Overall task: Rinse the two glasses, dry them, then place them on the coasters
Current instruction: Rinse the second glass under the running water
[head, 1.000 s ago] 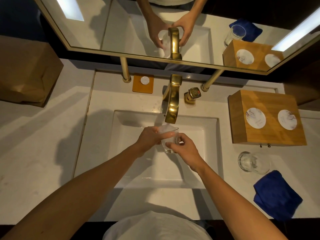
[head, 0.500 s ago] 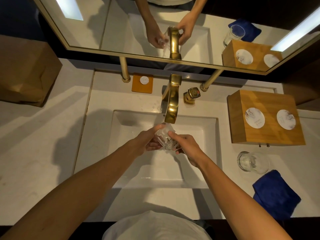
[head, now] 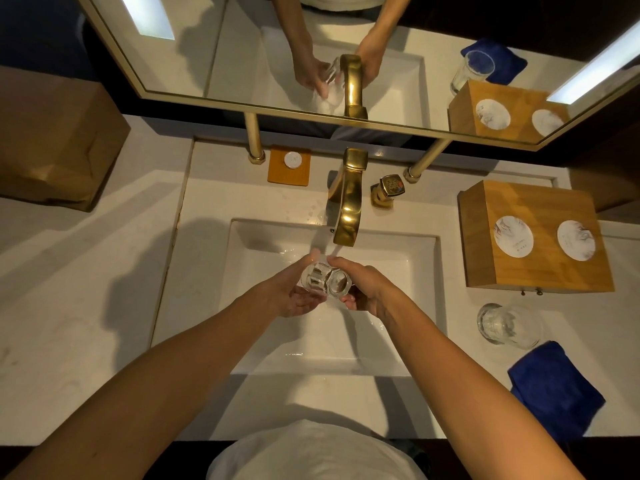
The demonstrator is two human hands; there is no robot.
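Over the white sink basin [head: 408, 292], a clear faceted glass [head: 325, 280] lies tilted on its side, base toward me, just below the gold faucet [head: 348, 209]. My left hand [head: 294, 292] cups it from the left and below. My right hand [head: 367, 289] grips its right side. A second clear glass [head: 505, 325] stands upright on the counter to the right. Two round white coasters [head: 513, 236] [head: 576, 244] lie on top of a wooden box [head: 485, 271]. A folded blue towel [head: 557, 389] lies in front of the second glass.
A gold tap handle [head: 389, 190] stands right of the faucet. A small wooden tray [head: 289, 168] with a white disc sits behind the basin at left. A brown paper bag [head: 52, 140] stands at the far left. The mirror [head: 346, 46] hangs above the counter.
The glass has gone from upright under the spout to tipped on its side, and both hands have shifted slightly lower and nearer with it.
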